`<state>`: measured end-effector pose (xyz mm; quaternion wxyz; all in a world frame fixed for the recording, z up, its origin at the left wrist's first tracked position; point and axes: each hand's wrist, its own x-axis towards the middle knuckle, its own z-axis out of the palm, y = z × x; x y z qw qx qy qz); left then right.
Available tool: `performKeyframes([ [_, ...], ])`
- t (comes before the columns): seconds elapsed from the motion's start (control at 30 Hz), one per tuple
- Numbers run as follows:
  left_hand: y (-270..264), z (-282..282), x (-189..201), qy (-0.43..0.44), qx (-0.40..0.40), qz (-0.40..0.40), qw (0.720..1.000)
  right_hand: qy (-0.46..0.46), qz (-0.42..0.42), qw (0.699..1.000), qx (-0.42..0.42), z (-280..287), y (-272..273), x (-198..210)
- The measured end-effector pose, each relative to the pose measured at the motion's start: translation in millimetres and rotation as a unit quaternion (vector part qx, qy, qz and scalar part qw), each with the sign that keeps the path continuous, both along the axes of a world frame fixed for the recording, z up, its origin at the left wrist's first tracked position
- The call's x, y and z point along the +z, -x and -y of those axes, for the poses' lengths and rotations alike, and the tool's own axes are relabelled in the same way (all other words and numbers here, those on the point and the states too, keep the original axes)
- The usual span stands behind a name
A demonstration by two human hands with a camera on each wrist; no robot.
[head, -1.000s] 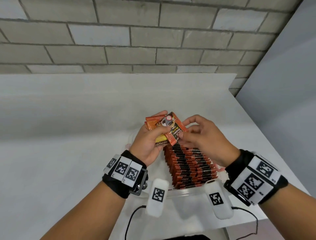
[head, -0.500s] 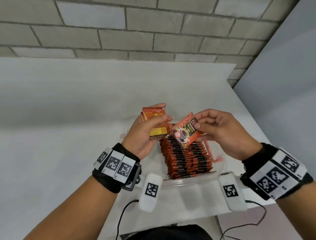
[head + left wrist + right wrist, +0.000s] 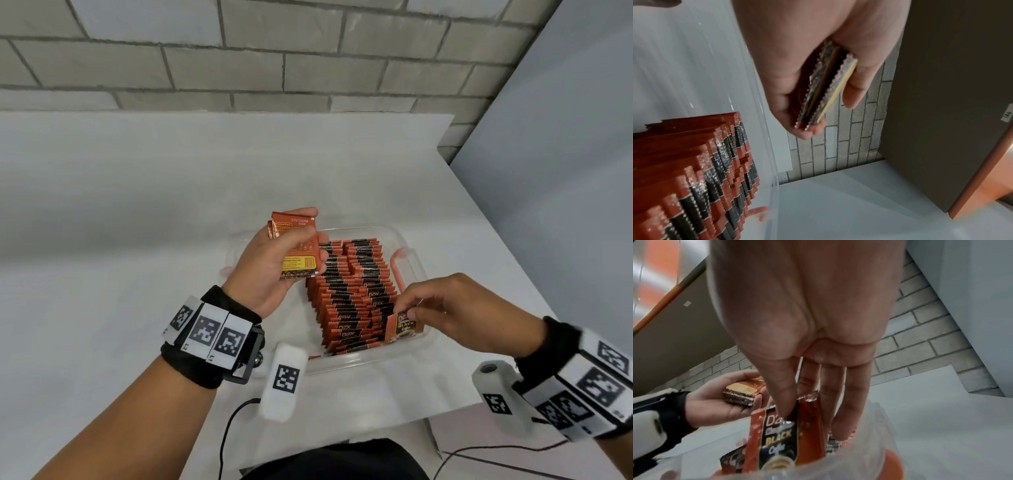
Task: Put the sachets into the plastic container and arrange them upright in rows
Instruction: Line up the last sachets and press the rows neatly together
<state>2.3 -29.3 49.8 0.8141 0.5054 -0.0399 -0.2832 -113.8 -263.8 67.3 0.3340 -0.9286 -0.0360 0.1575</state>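
Down into the container (image 3: 416, 346) went right hand (image 3: 459, 311), pinching one sachet (image 3: 404, 327); left hand (image 3: 270, 267) grips a stack (image 3: 298, 246).

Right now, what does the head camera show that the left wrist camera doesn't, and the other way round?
Only the head view shows the right hand pinching one orange-and-black coffee sachet at the near right corner of the clear plastic container. Only the left wrist view shows the serrated bottom edges of the small held stack of sachets. Both show the left hand gripping that stack and the upright rows of sachets.
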Motion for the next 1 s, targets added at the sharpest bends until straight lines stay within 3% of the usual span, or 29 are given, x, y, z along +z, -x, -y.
performKeyframes([
  [0.37, 0.2, 1.3, -0.5, -0.018, -0.016, 0.006, 1.0, 0.148, 0.038, 0.984, 0.086, -8.6, -1.5, -9.6],
  [0.6, 0.9, 0.5, -2.5, -0.021, -0.021, 0.001, 1.0, 0.285, -0.017, 0.941, 0.182, -20.6, -13.9, -7.3],
  [1.0, -0.3, -1.4, -3.2, -0.023, -0.016, -0.001, 1.0, 0.353, -0.047, 0.915, 0.189, -32.9, -24.6, -3.4],
])
